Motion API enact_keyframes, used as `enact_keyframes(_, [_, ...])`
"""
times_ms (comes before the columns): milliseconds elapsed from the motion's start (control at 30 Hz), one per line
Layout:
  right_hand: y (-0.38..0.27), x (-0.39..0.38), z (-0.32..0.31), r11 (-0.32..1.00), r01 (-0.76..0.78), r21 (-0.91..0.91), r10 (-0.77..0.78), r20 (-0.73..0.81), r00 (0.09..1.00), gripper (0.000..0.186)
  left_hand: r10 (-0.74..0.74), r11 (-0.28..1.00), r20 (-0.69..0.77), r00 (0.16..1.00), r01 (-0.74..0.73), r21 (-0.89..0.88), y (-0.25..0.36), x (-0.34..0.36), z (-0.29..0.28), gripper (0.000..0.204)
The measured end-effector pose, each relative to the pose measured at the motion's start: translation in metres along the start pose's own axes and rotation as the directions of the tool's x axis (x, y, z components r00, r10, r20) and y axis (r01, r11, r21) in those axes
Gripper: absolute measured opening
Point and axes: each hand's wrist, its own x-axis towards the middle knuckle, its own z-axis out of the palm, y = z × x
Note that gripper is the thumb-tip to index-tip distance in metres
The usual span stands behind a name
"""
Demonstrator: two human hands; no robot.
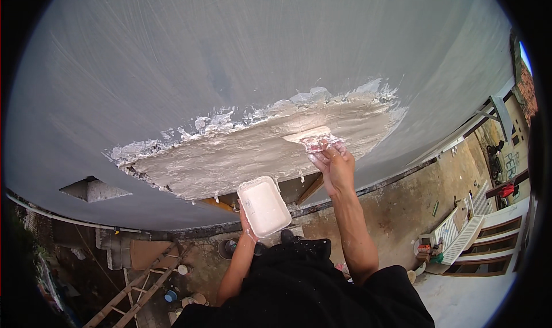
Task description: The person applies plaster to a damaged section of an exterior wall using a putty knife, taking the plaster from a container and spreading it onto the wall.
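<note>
My right hand [333, 166] grips a putty knife [316, 139] smeared with whitish filler, its wide blade against a rough patch of plaster [230, 150] on the grey wall [201, 52]. Ragged white filler lines the patch's upper edge. In my left hand [248, 227] is a shallow rectangular tray [264, 207] coated with pale filler, held just below the patch's lower edge. The fingers beneath the tray are mostly hidden. White smears cover the right fingertips.
A wooden ladder [138, 288] stands at lower left near a blue container [171, 296] and several buckets. A square opening [95, 189] cuts into the wall at left. Far below at right lie a concrete yard [397, 213] and white shutters [463, 239].
</note>
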Motion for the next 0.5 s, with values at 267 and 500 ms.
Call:
enact_keyframes(267, [0.067, -0.004, -0.102, 0.986, -0.122, -0.114, 0.105, -0.143, 0.984, 0.017, 0.044, 0.998, 0.029, 0.999, -0.043, -0.042, 0.008, -0.01, 0.006, 0.072])
enact_keyframes(500, [0.158, 0.056, -0.132, 0.941, -0.338, -0.011, 0.331, -0.167, 0.929, 0.023, 0.033, 0.999, 0.039, 0.999, -0.033, -0.006, 0.007, -0.013, 0.006, 0.071])
